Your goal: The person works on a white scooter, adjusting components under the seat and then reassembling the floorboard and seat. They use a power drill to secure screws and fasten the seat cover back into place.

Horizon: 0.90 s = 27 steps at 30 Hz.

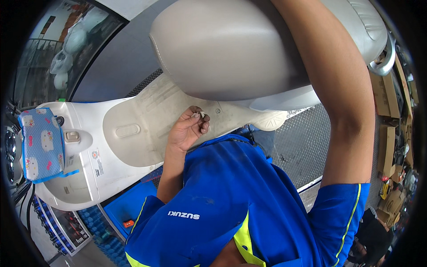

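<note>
Small pale piece (203,115): we count one, near the centre of the frame, between the fingertips; it is too small for us to tell its exact shape.
Bare left hand (184,130): we see one, just left of centre, its fingers curled and grasping that piece.
Bare right arm (344,102): one, rising through the right half and out at the top edge; the right hand is beyond that edge, so we cannot tell whether it is clenched or released.
Beige plastic floorboard (151,118): one, left of centre behind the left hand, with one round metal bolt (218,111) just right of the fingers.
Smooth grey-beige padded seat (222,49): one, top centre.
Curved silver grab handle (385,63): we see one, upper right.
Blue patterned flat pouch (43,144): one, at the left edge.
Blue shirt with yellow-green trim (222,178): one, lower centre.
Small orange-red object (128,224): one, lower left.
Brown cardboard boxes (387,144): we count at least three, along the right edge.
</note>
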Each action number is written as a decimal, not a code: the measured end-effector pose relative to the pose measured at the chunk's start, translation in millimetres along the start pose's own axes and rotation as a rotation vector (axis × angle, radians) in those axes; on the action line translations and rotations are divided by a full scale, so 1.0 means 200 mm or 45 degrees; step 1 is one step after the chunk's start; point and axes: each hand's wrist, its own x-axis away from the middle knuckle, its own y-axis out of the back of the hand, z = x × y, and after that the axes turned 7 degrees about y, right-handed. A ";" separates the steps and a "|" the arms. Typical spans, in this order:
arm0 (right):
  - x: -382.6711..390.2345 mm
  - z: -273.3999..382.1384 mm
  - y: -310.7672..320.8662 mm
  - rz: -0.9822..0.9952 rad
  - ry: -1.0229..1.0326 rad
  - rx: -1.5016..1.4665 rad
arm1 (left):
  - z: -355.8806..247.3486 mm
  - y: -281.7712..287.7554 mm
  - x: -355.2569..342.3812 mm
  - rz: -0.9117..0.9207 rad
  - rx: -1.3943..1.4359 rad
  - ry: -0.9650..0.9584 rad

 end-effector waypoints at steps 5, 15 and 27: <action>-0.05 -0.07 -0.05 -0.040 0.108 0.012 | 0.01 0.00 0.00 0.000 -0.027 -0.006; -0.04 -0.04 -0.04 0.035 0.090 0.034 | 0.02 -0.02 -0.01 -0.005 -0.160 -0.166; -0.03 -0.03 -0.04 0.054 0.097 0.116 | 0.03 0.00 -0.07 -0.287 -0.724 -0.341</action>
